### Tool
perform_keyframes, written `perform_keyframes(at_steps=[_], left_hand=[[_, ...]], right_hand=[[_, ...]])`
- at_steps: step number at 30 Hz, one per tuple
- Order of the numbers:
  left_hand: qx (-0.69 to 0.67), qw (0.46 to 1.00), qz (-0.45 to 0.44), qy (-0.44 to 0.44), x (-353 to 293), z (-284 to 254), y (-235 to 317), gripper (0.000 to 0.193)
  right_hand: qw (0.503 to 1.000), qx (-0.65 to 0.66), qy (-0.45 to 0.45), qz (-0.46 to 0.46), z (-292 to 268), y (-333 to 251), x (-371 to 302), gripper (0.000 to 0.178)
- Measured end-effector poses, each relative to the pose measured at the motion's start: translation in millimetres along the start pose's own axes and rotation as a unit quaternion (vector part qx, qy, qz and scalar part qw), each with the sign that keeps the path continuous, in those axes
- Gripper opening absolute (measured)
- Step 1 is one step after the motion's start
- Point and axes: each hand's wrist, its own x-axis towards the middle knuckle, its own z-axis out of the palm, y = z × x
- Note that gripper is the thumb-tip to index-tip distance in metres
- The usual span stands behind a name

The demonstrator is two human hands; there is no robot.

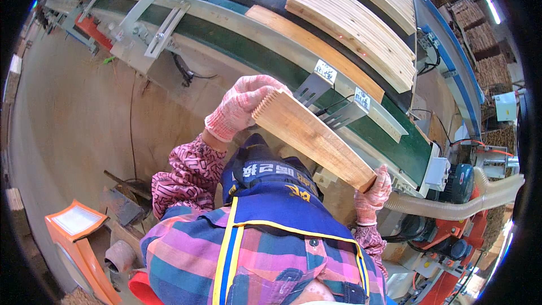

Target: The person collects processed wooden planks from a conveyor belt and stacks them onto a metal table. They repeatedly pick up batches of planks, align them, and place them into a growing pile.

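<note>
A short wooden board (313, 140) with a toothed, finger-jointed left end is held slantwise in front of my body. My left hand (244, 103), in a pink-and-white knit glove, grips the toothed end. At the other end, my right hand (375, 192) in a matching glove closes around the lower right corner. Just beyond the board, two slotted metal brackets (317, 83) with white labels stand at the edge of a green conveyor belt (226, 41).
Stacked boards with jointed ends (355, 28) lie on a black surface past the belt, with a single plank (316, 51) alongside. A motor (458, 183) and a clear ribbed hose (451, 206) are at the right. An orange machine stand (84, 248) is at the lower left.
</note>
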Motion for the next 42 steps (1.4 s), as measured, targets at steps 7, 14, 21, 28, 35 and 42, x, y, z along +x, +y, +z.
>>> perform_keyframes(at_steps=[7,14,21,28,35,42], left_hand=[[0.183,0.969,-0.077,0.149,-43.1,-54.6,26.6,0.033],[0.708,0.655,-0.066,0.256,-65.6,-58.2,24.1,0.064],[0.054,0.995,0.046,0.077,-31.3,-2.9,18.8,0.068],[0.035,0.986,0.023,0.163,-9.4,9.2,9.2,0.051],[0.023,0.980,0.039,0.193,-3.8,13.0,2.2,0.045],[-0.106,0.975,0.037,0.194,3.7,10.6,-5.4,0.053]], right_hand=[[0.999,0.032,-0.024,-0.002,7.4,-2.6,14.5,0.055],[0.991,0.092,-0.096,-0.022,11.4,-4.4,34.5,0.065],[0.720,0.406,-0.551,0.110,2.2,-19.0,53.3,0.056],[0.526,0.542,-0.618,0.219,-18.1,-17.8,57.8,0.033],[0.516,0.569,-0.606,0.206,-13.2,-22.1,55.0,0.035],[0.552,0.589,-0.566,0.168,-14.8,-34.7,70.7,0.032]])
